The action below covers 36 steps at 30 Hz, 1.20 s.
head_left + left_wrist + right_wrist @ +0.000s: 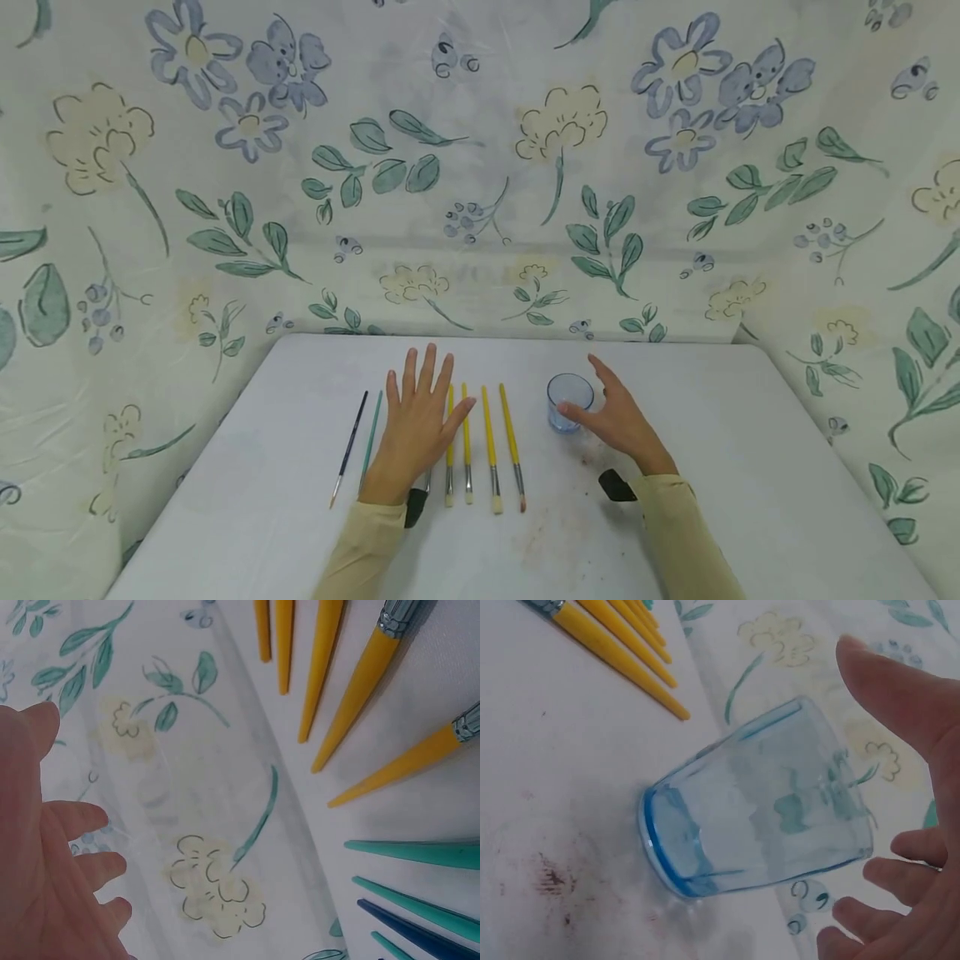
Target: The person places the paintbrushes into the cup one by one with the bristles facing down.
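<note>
My left hand (420, 427) is spread flat with straight fingers above a row of paintbrushes, hiding part of some. Left of it lie a dark blue paintbrush (349, 446) and a teal paintbrush (372, 429). To its right are several yellow paintbrushes (490, 437), handles towards the back and bristles towards me. A clear bluish drinking glass (567, 417) stands upright right of the row. Around the glass's right side, my right hand (621, 421) holds its thumb and fingers apart; in the right wrist view a gap shows between the thumb and the glass (757, 814).
The white table (750, 500) carries reddish-brown smudges (551, 533) in front of the glass. A floral cloth (480, 192) hangs behind the table and along both its sides. Dark wrist straps (618, 486) show at my sleeves (678, 529).
</note>
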Each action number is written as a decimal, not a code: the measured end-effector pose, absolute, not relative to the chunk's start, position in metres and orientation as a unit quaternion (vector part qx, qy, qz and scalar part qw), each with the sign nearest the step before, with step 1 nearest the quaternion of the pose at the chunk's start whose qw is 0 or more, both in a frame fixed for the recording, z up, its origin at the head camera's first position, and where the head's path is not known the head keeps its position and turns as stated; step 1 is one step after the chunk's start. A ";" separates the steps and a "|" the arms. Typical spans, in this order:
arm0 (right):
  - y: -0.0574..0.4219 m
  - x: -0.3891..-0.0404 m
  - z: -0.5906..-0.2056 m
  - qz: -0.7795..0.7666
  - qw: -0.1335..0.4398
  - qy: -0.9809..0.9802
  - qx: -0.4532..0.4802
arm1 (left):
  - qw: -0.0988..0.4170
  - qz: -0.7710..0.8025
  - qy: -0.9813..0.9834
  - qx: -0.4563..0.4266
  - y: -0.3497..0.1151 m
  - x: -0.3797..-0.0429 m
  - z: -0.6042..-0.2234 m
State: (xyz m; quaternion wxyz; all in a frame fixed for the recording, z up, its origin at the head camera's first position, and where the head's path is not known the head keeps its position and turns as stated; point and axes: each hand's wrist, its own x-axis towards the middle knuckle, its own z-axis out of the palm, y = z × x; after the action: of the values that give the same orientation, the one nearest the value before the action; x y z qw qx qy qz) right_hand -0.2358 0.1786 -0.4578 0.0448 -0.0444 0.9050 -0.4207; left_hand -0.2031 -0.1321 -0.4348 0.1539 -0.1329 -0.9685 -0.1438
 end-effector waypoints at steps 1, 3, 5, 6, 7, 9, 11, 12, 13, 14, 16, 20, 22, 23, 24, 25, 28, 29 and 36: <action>0.179 -0.236 -0.459 -0.430 0.048 0.901 -0.045 | 0.153 -0.144 -0.969 -0.132 -0.132 -0.203 -0.435; 0.181 -0.238 -0.462 -0.451 0.054 0.890 -0.049 | 0.152 -0.146 -0.969 -0.131 -0.132 -0.203 -0.435; 0.182 -0.239 -0.465 -0.463 0.059 0.883 -0.055 | 0.152 -0.149 -0.968 -0.130 -0.132 -0.203 -0.435; 0.182 -0.239 -0.467 -0.470 0.062 0.879 -0.055 | 0.152 -0.152 -0.968 -0.130 -0.132 -0.203 -0.435; 0.183 -0.240 -0.469 -0.475 0.065 0.876 -0.057 | 0.153 -0.153 -0.968 -0.130 -0.133 -0.203 -0.435; 0.183 -0.240 -0.471 -0.480 0.070 0.873 -0.060 | 0.152 -0.157 -0.967 -0.131 -0.133 -0.203 -0.435; 0.184 -0.241 -0.474 -0.487 0.073 0.868 -0.058 | 0.151 -0.161 -0.967 -0.131 -0.134 -0.203 -0.435; 0.184 -0.241 -0.476 -0.490 0.075 0.867 -0.057 | 0.150 -0.163 -0.966 -0.131 -0.134 -0.203 -0.435; 0.184 -0.242 -0.477 -0.491 0.075 0.866 -0.057 | 0.149 -0.164 -0.966 -0.131 -0.134 -0.203 -0.435; 0.184 -0.242 -0.478 -0.494 0.074 0.865 -0.057 | 0.147 -0.165 -0.967 -0.131 -0.134 -0.203 -0.435; 0.184 -0.243 -0.480 -0.498 0.070 0.863 -0.055 | 0.145 -0.168 -0.966 -0.131 -0.134 -0.203 -0.435; 0.184 -0.244 -0.483 -0.507 0.055 0.858 -0.056 | 0.141 -0.178 -0.965 -0.132 -0.135 -0.204 -0.434; 0.184 -0.244 -0.484 -0.515 0.047 0.854 -0.055 | 0.140 -0.188 -0.963 -0.133 -0.136 -0.205 -0.433; 0.184 -0.245 -0.484 -0.518 0.043 0.853 -0.054 | 0.140 -0.193 -0.962 -0.134 -0.137 -0.206 -0.432; 0.184 -0.245 -0.484 -0.521 0.039 0.851 -0.053 | 0.139 -0.199 -0.961 -0.135 -0.138 -0.206 -0.431; 0.184 -0.245 -0.484 -0.524 0.036 0.849 -0.051 | 0.140 -0.207 -0.959 -0.137 -0.138 -0.207 -0.430; 0.183 -0.244 -0.483 -0.538 0.029 0.841 -0.045 | 0.139 -0.222 -0.955 -0.139 -0.141 -0.209 -0.428; 0.182 -0.244 -0.483 -0.545 0.029 0.837 -0.043 | 0.142 -0.227 -0.953 -0.140 -0.142 -0.209 -0.427; 0.177 -0.243 -0.483 -0.555 0.033 0.830 -0.030 | 0.150 -0.262 -0.944 -0.134 -0.151 -0.207 -0.421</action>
State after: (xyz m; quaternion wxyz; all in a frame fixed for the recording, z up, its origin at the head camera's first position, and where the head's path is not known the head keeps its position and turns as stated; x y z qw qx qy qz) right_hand -0.2430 0.1774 -0.4830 0.0330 -0.0298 0.8303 -0.5555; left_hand -0.2066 -0.1509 -0.4208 0.1495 -0.1337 -0.9440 -0.2621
